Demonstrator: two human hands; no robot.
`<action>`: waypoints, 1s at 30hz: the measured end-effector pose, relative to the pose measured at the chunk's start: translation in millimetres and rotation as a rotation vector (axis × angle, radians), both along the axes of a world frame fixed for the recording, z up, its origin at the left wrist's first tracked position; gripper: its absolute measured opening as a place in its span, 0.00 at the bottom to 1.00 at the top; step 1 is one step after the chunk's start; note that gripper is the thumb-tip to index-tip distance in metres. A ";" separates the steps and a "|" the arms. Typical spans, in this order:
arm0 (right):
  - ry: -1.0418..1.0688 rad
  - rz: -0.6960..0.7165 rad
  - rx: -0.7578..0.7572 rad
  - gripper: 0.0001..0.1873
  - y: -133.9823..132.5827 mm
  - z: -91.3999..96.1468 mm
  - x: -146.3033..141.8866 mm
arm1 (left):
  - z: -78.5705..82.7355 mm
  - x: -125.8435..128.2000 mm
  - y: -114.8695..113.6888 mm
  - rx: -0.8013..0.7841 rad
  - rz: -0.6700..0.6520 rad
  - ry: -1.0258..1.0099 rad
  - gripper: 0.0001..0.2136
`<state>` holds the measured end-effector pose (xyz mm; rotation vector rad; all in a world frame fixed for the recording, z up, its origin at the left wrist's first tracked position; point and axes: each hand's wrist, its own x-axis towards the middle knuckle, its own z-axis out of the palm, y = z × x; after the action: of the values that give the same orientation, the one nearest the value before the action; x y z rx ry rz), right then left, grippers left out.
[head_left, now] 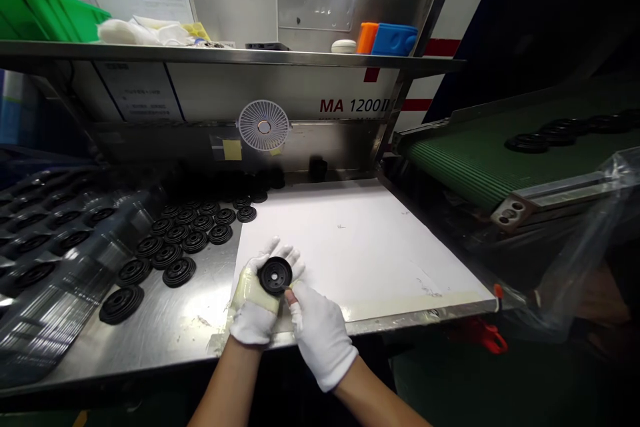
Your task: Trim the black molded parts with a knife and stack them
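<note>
A black round grooved plastic wheel with a small centre hole lies in my left hand, face up towards me. That hand wears a white glove with a yellowish palm, and its fingers extend behind the wheel and support it. My right hand, also in a white glove with the thumb tip bare, is closed at the wheel's lower right rim. Its other fingers are turned away, and whatever they grip is hidden. Both hands are above the front edge of a white sheet on the metal table.
Several similar black wheels stand in rows on the metal table at left, beside clear plastic trays holding more. A green conveyor belt carries wheels at right. A small fan hangs below the shelf. Red-handled scissors hang at the table edge.
</note>
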<state>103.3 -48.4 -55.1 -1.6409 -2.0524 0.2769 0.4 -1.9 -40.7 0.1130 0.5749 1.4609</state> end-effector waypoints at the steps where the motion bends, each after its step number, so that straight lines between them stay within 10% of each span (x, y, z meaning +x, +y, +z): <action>1: 0.001 -0.004 -0.002 0.12 1.8 0.4 3.2 | 0.6 -1.4 -1.9 0.003 -0.043 0.009 0.15; 13: 0.000 -0.010 0.004 0.14 -2.9 -4.0 -4.5 | -0.1 3.2 2.0 0.040 0.101 0.006 0.13; 19: 0.013 -0.004 -0.015 0.12 3.1 -1.9 7.9 | 3.1 -2.9 -5.4 0.052 -0.122 0.032 0.15; 30: 0.009 -0.013 0.017 0.14 -0.5 -5.0 -3.2 | 2.2 3.3 0.6 0.044 0.061 0.008 0.12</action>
<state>100.1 -48.9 -60.1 -1.6400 -2.0314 0.2612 3.8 -1.3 -38.5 0.1372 0.5574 1.5334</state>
